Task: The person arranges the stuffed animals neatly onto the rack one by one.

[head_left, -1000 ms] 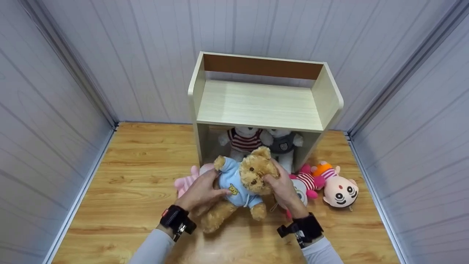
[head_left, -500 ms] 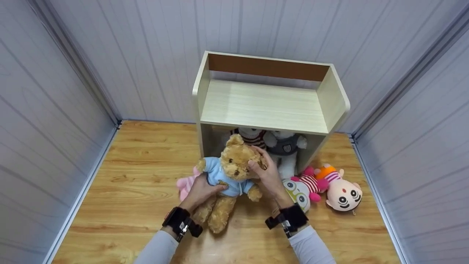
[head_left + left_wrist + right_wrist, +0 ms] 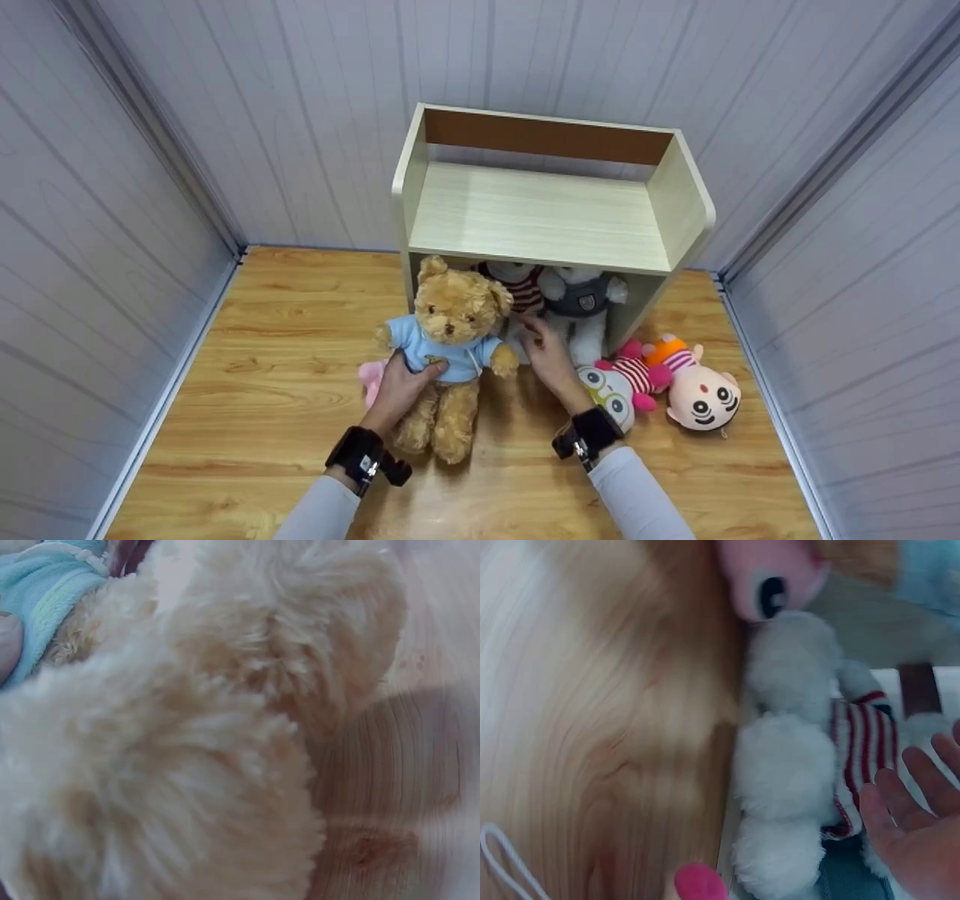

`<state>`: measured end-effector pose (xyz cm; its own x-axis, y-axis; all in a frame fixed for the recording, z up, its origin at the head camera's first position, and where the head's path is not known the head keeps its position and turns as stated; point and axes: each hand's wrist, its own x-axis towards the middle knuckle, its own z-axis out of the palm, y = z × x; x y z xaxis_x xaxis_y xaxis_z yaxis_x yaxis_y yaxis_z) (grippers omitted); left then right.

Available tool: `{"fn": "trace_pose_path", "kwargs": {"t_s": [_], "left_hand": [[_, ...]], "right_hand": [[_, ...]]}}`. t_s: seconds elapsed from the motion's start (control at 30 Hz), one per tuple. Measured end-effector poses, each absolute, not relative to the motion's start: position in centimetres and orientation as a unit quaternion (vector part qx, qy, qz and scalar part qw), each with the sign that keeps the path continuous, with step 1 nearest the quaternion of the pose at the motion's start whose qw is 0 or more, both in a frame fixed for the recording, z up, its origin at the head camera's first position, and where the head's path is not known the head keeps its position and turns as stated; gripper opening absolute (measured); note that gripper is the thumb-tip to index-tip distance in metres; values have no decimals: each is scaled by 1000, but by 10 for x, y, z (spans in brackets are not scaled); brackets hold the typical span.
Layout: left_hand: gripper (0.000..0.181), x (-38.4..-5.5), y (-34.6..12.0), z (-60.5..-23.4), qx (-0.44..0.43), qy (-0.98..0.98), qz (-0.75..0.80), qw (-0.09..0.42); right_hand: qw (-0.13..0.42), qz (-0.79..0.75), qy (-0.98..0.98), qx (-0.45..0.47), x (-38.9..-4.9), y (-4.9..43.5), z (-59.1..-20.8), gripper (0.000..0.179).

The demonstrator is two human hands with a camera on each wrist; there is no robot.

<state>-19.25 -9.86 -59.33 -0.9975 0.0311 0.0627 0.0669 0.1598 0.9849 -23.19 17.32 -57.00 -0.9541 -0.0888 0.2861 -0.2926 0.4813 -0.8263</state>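
Note:
A brown teddy bear (image 3: 454,307) in a light blue hoodie is upright in front of the shelf's lower left opening. My left hand (image 3: 400,391) grips its middle, the thumb lying across the front of the hoodie. Its furry legs (image 3: 172,787) fill most of the left wrist view. Just right of the bear, my right hand (image 3: 551,361) holds nothing; its fingers are apart in the right wrist view. Beyond that hand, two white plush toys sit in the lower compartment, one in a red-striped top (image 3: 864,757), the other in a dark grey top (image 3: 585,301).
The pale wooden shelf (image 3: 536,217) stands against the back wall. A pink plush toy (image 3: 370,381) is mostly hidden behind my left hand. On the floor to the right lie a plush with big round goggles (image 3: 615,401) and a round-headed doll (image 3: 705,397).
The teddy bear has moved left and turned more upright. My right hand has let go of its head and drawn away to the right, while my left hand has kept its grip.

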Motion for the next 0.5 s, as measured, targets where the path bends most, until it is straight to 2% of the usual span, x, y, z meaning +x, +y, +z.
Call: {"fn": "trace_pose_path", "kwargs": {"t_s": [0.13, 0.3, 0.4, 0.5], "left_hand": [[55, -191, -103, -596, -37, -743, -668, 24], [51, -188, -104, -597, -31, -730, -682, 27], [51, -187, -102, -594, -32, -731, -681, 26], [53, -186, -96, -588, -36, -728, -684, 16]], "right_hand": [[134, 391, -892, 180, -237, 163, -580, 30], [213, 251, -911, 247, -249, 151, -582, 31], [237, 184, -923, 240, -258, 147, -581, 26], [224, 127, -947, 194, -268, 142, -579, 15]]}}
